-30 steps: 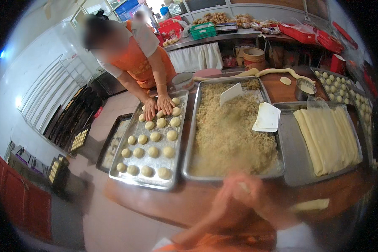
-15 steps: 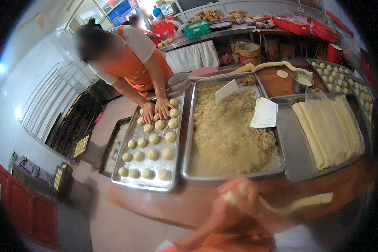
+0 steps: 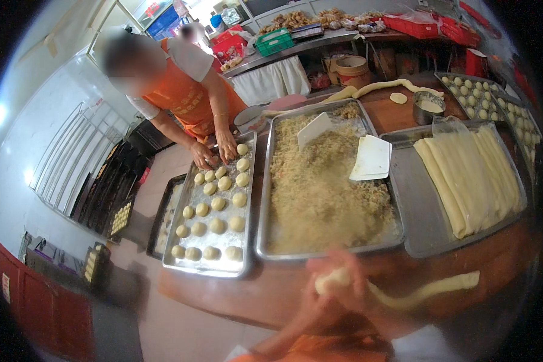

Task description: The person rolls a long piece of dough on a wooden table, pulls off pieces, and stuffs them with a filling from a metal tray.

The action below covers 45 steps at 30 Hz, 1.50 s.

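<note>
Close to the table's front edge, a small piece of pale dough [image 3: 333,280] is cupped between my two hands. My left hand [image 3: 315,295] curls round its left side. From the right, my right hand [image 3: 355,285] closes over it, the fingers blurred. Just beyond my hands lies a metal tray of crumbly filling [image 3: 320,199], in which a white scraper [image 3: 314,131] stands tilted and other white scrapers [image 3: 371,158] lie on the right rim. A flat dough strip [image 3: 434,289] rests on the table beside my right wrist.
Left of the filling, a tray [image 3: 238,265] holds rows of round dough balls [image 3: 218,225]; a co-worker's hands [image 3: 217,149] touch its far end. On the right, long dough strips [image 3: 464,181] lie under plastic on another tray. Behind stand a metal pot [image 3: 428,107] and a dough rope [image 3: 398,85].
The dough between my hands shows more plainly now, and my fingers have shifted round it. The co-worker's hands have lifted slightly off the dough balls. My view has tilted a little.
</note>
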Motion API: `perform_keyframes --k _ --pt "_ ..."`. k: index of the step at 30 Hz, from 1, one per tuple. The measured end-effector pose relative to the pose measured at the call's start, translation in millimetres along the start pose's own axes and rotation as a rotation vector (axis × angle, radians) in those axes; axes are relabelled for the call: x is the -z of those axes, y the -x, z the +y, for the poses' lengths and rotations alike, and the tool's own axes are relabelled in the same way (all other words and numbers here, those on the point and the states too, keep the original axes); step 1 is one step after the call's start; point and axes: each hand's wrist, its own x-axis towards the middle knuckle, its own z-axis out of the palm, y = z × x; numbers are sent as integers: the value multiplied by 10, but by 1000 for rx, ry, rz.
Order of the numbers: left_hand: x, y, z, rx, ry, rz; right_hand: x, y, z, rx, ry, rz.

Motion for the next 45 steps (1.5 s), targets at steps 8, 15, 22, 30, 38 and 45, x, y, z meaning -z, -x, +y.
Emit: perform_keyframes --k 8,15,22,30,38,45 --pt "-18 -88 -610 -333 -616 170 249 175 262 57 523 -223" --pt "-609 -27 360 -216 -419 245 210 39 -91 109 432 -127" --pt "-397 -60 231 -208 -789 118 212 202 105 -22 203 -60" --pt "-65 153 -551 136 -325 184 84 257 -23 -82 291 -51" --pt "-756 -44 263 -54 -312 272 400 216 41 184 533 -74" --pt "-572 -48 118 -15 -479 155 365 209 -40 128 453 -97"
